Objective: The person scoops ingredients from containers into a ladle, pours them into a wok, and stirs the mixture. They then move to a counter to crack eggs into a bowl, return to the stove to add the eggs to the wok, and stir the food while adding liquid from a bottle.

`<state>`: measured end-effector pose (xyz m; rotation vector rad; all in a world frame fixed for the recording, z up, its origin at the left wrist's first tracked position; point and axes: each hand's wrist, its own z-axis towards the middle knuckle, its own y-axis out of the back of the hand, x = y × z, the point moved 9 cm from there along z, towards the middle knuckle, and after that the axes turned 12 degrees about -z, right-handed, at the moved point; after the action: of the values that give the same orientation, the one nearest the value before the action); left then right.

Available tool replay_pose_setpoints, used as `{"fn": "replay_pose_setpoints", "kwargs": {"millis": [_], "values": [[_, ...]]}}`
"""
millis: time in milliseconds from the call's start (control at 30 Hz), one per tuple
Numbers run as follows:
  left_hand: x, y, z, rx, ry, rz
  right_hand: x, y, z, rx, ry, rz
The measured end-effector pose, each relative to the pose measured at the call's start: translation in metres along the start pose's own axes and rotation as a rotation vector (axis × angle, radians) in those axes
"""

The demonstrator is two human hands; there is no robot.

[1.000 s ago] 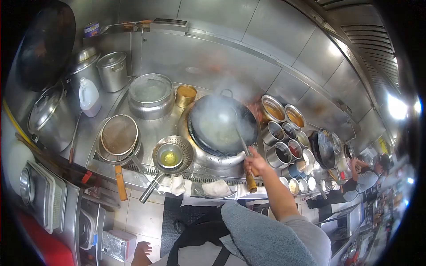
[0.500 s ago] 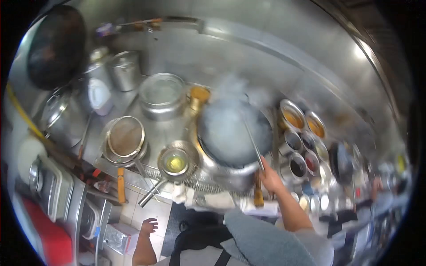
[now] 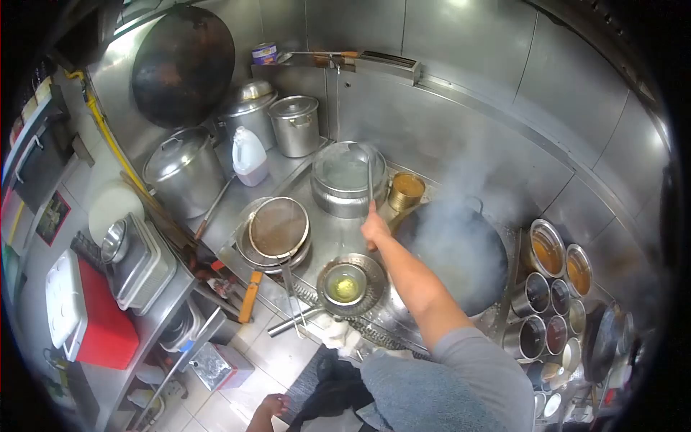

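My right hand [image 3: 374, 229] is wrapped round the handle of a long-handled ladle [image 3: 371, 176]. The ladle reaches over a round metal pot [image 3: 338, 200] of clear liquid; I cannot make out its bowl. My right arm crosses in front of a large dark wok [image 3: 479, 288], from which thick steam rises. Low in the view, away from the stove, my left hand [image 3: 274, 405] hangs beside my body, fingers loosely apart with nothing in them. Between pot and wok stands a brass-coloured container [image 3: 407, 189] of orange-brown liquid.
A strainer [image 3: 279, 227] rests over a bowl at the left, near a small pan of yellow liquid [image 3: 345, 286]. Several metal sauce pots [image 3: 533, 295] stand right of the wok. Lidded stockpots [image 3: 183, 173] and a plastic jug [image 3: 249, 155] are at the back left.
My right hand has moved with the ladle from above the wok leftward to the pot of clear liquid. My left hand stays low. The camera view has turned toward the left.
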<state>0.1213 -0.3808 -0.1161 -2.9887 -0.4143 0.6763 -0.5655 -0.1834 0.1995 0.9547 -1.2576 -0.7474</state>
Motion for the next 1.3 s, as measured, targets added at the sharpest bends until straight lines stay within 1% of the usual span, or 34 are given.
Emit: {"fn": "replay_pose_setpoints", "kwargs": {"millis": [33, 67, 100, 133, 167, 233, 300, 333, 367, 400, 433, 500, 533, 567, 600, 633, 700, 767, 800, 833, 867, 933, 967, 1033, 1067, 1133, 1167, 1233, 1267, 1300], "values": [[0.001, 0.012, -0.007, -0.025, -0.036, -0.066, 0.023, -0.001, 0.006, -0.039, 0.021, 0.027], [0.0, 0.029, -0.013, -0.004, -0.041, -0.213, 0.02, -0.012, 0.015, 0.145, -0.11, 0.536], [0.003, 0.045, -0.019, 0.021, -0.038, -0.366, 0.036, 0.004, 0.006, 0.34, -0.248, 1.033], [0.003, 0.064, -0.023, -0.002, -0.085, -0.433, 0.031, -0.037, 0.033, 0.664, -0.427, 1.626], [-0.001, 0.085, -0.026, -0.027, -0.136, -0.495, 0.036, -0.042, 0.025, 0.665, -0.428, 1.619], [-0.005, 0.124, -0.032, -0.116, -0.187, -0.44, 0.032, -0.013, 0.006, 0.213, -0.015, 0.421], [-0.009, 0.169, -0.021, 0.081, -0.314, -0.733, 0.022, 0.02, -0.033, -0.011, -0.03, -0.123], [-0.026, 0.196, -0.037, -0.172, -0.469, -0.675, 0.029, 0.038, -0.047, -0.014, -0.041, -0.135], [-0.041, 0.223, -0.063, -0.426, -0.616, -0.599, 0.028, 0.053, -0.067, 0.04, -0.114, -0.237], [-0.054, 0.249, -0.082, -0.538, -0.793, -0.63, 0.02, 0.059, -0.08, 0.095, -0.191, -0.336], [-0.073, 0.275, -0.104, -0.646, -0.977, -0.657, 0.004, 0.063, -0.077, 0.058, -0.176, -0.403], [-0.118, 0.309, -0.131, -0.725, -1.072, -0.642, -0.023, 0.073, -0.067, 0.089, -0.161, -0.525], [-0.152, 0.325, -0.142, -0.736, -1.17, -0.524, -0.044, 0.082, -0.061, 0.084, -0.19, -0.525], [-0.186, 0.335, -0.152, -0.743, -1.271, -0.408, -0.058, 0.089, -0.048, 0.055, -0.122, -0.277], [-0.221, 0.337, -0.161, -0.72, -1.32, -0.367, -0.065, 0.099, -0.039, 0.02, -0.048, -0.031], [-0.261, 0.332, -0.177, -0.693, -1.366, -0.321, -0.07, 0.118, -0.044, 0.011, -0.074, -0.028], [-0.347, 0.274, -0.218, -0.532, -1.486, -0.42, -0.059, 0.144, -0.07, 0.151, -0.106, 1.013], [-0.422, 0.193, -0.251, -0.425, -1.559, -0.299, -0.097, 0.158, -0.071, 0.056, -0.17, 1.095], [-0.453, 0.146, -0.26, -0.263, -1.645, -0.267, -0.101, 0.175, -0.08, -0.021, -0.211, 0.686], [-0.477, 0.109, -0.259, -0.252, -1.568, -0.232, -0.104, 0.195, -0.099, -0.066, -0.255, 0.274], [-0.495, 0.064, -0.259, -0.164, -1.56, -0.138, -0.128, 0.205, -0.127, -0.081, -0.306, 0.289], [-0.514, -0.03, -0.255, -0.003, -1.509, -0.005, -0.153, 0.237, -0.164, -0.174, -0.195, 0.781], [-0.516, -0.078, -0.251, 0.076, -1.462, 0.053, -0.172, 0.257, -0.195, -0.193, -0.221, 0.784], [-0.504, -0.186, -0.241, 0.372, -1.399, 0.132, -0.204, 0.305, -0.274, -0.25, -0.113, 1.018], [-0.487, -0.237, -0.229, 0.494, -1.316, 0.196, -0.226, 0.322, -0.311, -0.294, -0.145, 1.011], [-0.441, -0.347, -0.208, 0.764, -1.173, 0.345, -0.266, 0.353, -0.394, -0.346, -0.1, 1.093], [-0.414, -0.403, -0.206, 0.911, -1.115, 0.428, -0.286, 0.361, -0.436, -0.407, -0.153, 1.135], [-0.357, -0.508, -0.215, 1.092, -0.956, 0.602, -0.329, 0.366, -0.508, -0.423, -0.213, 1.167], [-0.33, -0.557, -0.224, 1.156, -0.946, 0.716, -0.354, 0.37, -0.546, -0.437, -0.339, 1.103], [-0.307, -0.606, -0.24, 1.233, -1.029, 0.853, -0.372, 0.375, -0.581, -0.438, -0.461, 1.045]]}}
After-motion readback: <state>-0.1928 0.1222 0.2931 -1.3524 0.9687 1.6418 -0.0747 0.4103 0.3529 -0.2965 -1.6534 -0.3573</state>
